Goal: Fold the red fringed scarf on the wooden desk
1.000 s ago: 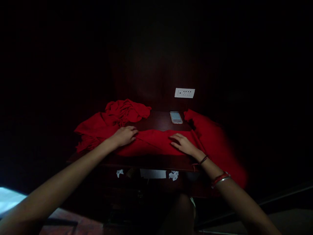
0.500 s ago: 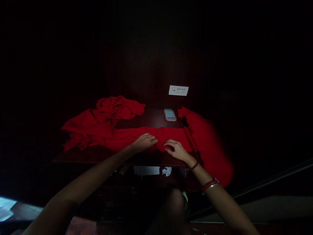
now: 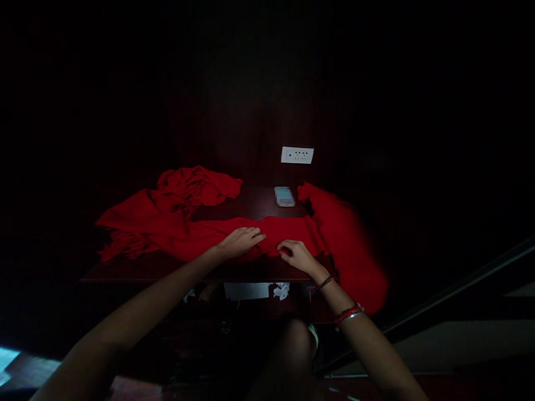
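Observation:
A long red scarf (image 3: 292, 229) with fringed ends lies in a folded strip along the dark wooden table (image 3: 125, 271). My left hand (image 3: 242, 240) rests on the middle of the strip, fingers stretched out and lying on the cloth. Just to its right, my right hand (image 3: 296, 254) touches the strip near its front edge. Its fingers are bent and the thumb stands a little apart from them. At the left the red cloth is loosely bunched. On the right, a wide red piece (image 3: 346, 239) hangs over the table's side; whether it joins the strip I cannot tell.
A pale blue blurred packet (image 3: 285, 196) lies behind the strip. On the dark back panel is a white power socket (image 3: 297, 155). Below the tabletop, a shelf holds a white sheet (image 3: 246, 291) and crumpled paper (image 3: 281, 290). My knee (image 3: 298, 340) shows under the table.
The whole view has shifted slightly, so things appear a little further left. My left hand has slid slightly left along the cloth, away from the right hand. The red cloth lies much as before.

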`<action>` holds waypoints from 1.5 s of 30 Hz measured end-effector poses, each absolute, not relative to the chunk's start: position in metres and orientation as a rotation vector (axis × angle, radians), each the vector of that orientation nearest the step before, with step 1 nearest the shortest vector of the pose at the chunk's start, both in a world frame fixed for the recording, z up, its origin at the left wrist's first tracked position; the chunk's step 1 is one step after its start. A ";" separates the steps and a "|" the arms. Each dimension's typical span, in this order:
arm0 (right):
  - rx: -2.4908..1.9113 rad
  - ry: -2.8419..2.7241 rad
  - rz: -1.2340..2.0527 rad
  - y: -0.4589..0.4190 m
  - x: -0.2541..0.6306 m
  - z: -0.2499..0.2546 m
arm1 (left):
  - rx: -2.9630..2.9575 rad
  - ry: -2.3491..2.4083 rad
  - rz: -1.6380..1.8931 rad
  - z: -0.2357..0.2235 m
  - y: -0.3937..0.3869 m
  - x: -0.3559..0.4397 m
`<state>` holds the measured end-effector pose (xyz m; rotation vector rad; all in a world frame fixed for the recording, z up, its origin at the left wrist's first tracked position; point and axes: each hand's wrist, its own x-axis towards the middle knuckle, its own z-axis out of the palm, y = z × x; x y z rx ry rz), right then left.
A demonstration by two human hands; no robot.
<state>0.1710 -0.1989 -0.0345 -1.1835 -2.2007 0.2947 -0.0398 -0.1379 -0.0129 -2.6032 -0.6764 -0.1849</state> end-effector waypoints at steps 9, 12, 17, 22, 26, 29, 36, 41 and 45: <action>-1.102 -2.169 0.302 -0.198 0.172 -0.035 | -2.434 -0.821 -0.362 0.017 -0.142 -0.093; -1.061 -2.155 0.308 -0.199 0.172 -0.034 | -2.549 -0.729 -0.304 0.017 -0.151 -0.102; -0.998 -2.241 0.311 -0.203 0.177 -0.034 | -2.745 -0.649 -0.064 -0.005 -0.161 -0.110; -1.018 -2.342 0.255 -0.207 0.181 -0.032 | -2.925 -0.785 -0.294 -0.024 -0.164 -0.121; -1.060 -2.373 0.243 -0.209 0.181 -0.030 | -2.972 -0.812 -0.394 -0.025 -0.159 -0.127; -1.071 -2.396 0.237 -0.210 0.182 -0.030 | -2.941 -0.804 -0.276 -0.023 -0.143 -0.133; -1.105 -2.450 0.170 -0.205 0.181 -0.031 | -2.760 -0.884 -0.029 -0.007 -0.117 -0.143; -1.082 -2.433 0.185 -0.206 0.178 -0.031 | -3.093 -0.930 -0.188 0.026 -0.119 -0.129; -1.100 -2.298 0.281 -0.194 0.179 -0.021 | -2.912 -1.127 -0.690 0.038 -0.092 -0.099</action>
